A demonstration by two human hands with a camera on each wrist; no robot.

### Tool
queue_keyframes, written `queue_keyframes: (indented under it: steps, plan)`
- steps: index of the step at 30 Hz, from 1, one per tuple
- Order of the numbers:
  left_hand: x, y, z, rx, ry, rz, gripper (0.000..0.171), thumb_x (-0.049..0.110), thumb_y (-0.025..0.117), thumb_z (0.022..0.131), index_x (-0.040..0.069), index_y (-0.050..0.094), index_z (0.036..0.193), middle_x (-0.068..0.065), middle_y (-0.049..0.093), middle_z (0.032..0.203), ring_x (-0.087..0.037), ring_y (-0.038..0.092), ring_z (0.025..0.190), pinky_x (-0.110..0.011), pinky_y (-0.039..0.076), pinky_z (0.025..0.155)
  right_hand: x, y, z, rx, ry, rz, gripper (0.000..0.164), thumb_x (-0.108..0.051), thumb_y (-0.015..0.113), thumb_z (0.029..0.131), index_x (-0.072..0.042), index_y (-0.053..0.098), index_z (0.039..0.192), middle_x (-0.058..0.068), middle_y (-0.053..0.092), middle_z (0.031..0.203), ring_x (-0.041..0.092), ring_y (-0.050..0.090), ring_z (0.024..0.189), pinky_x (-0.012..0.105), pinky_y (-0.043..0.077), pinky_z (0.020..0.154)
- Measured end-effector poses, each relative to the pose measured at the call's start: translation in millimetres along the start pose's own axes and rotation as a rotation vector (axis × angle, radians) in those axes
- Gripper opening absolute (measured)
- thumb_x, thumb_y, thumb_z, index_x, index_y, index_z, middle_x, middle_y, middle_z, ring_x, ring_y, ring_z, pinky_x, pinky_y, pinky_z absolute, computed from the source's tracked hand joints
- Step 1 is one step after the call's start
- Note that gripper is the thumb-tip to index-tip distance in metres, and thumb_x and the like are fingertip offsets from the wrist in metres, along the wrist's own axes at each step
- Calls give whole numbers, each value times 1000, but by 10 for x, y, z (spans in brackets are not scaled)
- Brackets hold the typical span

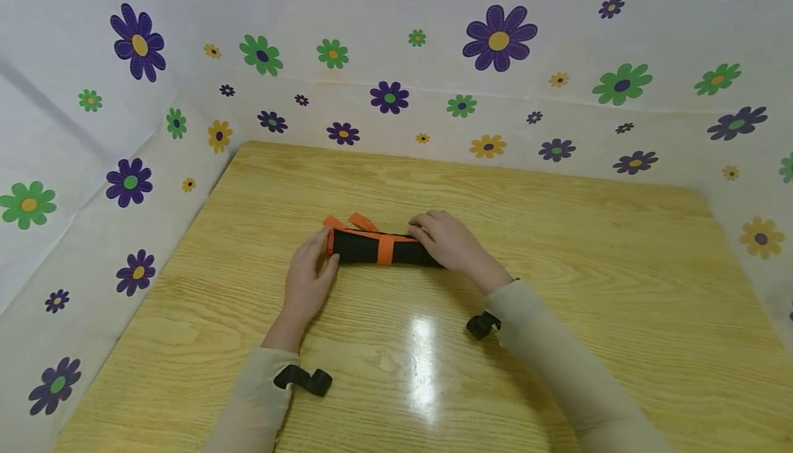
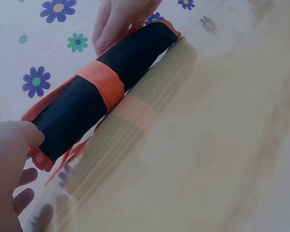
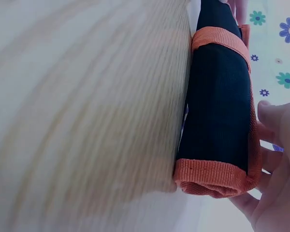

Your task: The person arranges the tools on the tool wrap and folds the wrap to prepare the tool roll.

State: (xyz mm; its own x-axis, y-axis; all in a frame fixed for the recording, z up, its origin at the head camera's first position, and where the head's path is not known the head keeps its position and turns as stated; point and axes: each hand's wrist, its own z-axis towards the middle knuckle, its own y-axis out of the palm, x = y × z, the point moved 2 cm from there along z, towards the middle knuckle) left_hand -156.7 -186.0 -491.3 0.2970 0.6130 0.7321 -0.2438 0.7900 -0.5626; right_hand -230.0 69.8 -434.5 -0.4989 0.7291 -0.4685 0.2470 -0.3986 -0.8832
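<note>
A black fabric tool roll (image 1: 358,246) with orange edging lies rolled up crosswise on the wooden table. An orange strap (image 1: 385,250) wraps around its middle, and loose orange tape ends (image 1: 363,222) stick out behind. At its left end my left hand (image 1: 308,275) holds it, thumb on the near side and fingers toward the back. My right hand (image 1: 451,241) is at the right end, reaching over to the far side. In the right wrist view, the right fingers (image 3: 268,164) lie behind the roll, with the thumb apart from it. Whatever is inside the roll is hidden.
The wooden table (image 1: 588,267) runs to a white wall covering (image 1: 403,12) printed with purple, green and yellow flowers at the back and sides. A black wrist mount (image 1: 303,378) sits on the left sleeve, and another mount (image 1: 483,325) on the right.
</note>
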Motion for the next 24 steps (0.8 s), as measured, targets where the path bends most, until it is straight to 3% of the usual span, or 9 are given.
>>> queue_keyframes:
  steps: [9,17,24]
  plan:
    - [-24,-5,12,20,9,-44,46,13,61,95,5,49,139,-12,50,138,-30,44,127,-51,34,103,48,-60,-211,43,-72,-24,40,-31,50,101,-3,59,128,12,56,127,30,48,121,46,38,102]
    - [-36,-27,-12,20,-32,-62,46,14,60,95,6,49,139,-13,51,134,-31,49,120,-52,38,100,209,-123,-472,87,-10,-50,41,-27,53,99,0,56,130,15,56,128,34,47,122,49,36,104]
    - [-57,-112,-9,-38,-49,15,50,24,56,97,5,44,142,-16,47,139,-34,44,126,-54,35,102,430,-189,-774,118,47,-85,45,-29,55,98,1,52,132,19,53,130,38,43,124,53,33,104]
